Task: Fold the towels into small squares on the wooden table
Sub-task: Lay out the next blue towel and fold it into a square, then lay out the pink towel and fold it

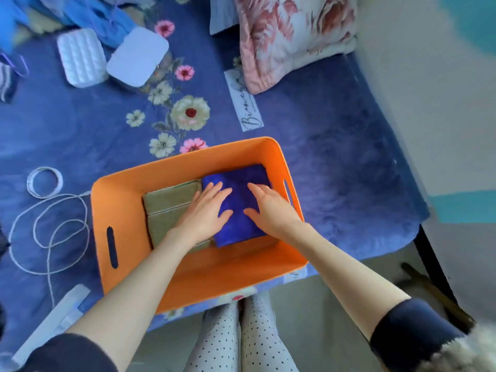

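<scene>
Overhead, head view: an orange bin (171, 167) stands on a blue floral blanket (80, 124), its slotted handles at the 9 and 3 o'clock walls; inside lie two folded towels, side by side and touching. At the bin's 9 o'clock half sits the olive towel (166, 205); at the 3 o'clock half, the folded blue towel (239, 194), whose near edge laps slightly over the olive one. Left hand (206, 210) rests flat with fingers straight and spread, partly on the blue towel and partly over the seam between the two; right hand (268, 208) likewise lies flat on the blue towel, fingers extended toward 12 o'clock, neither hand gripping anything. Beyond the bin: a white cord (48, 224) looped at 9 o'clock; two white cases (112, 57) at 11 o'clock; a floral pillow (292, 36) at 1 o'clock.
</scene>
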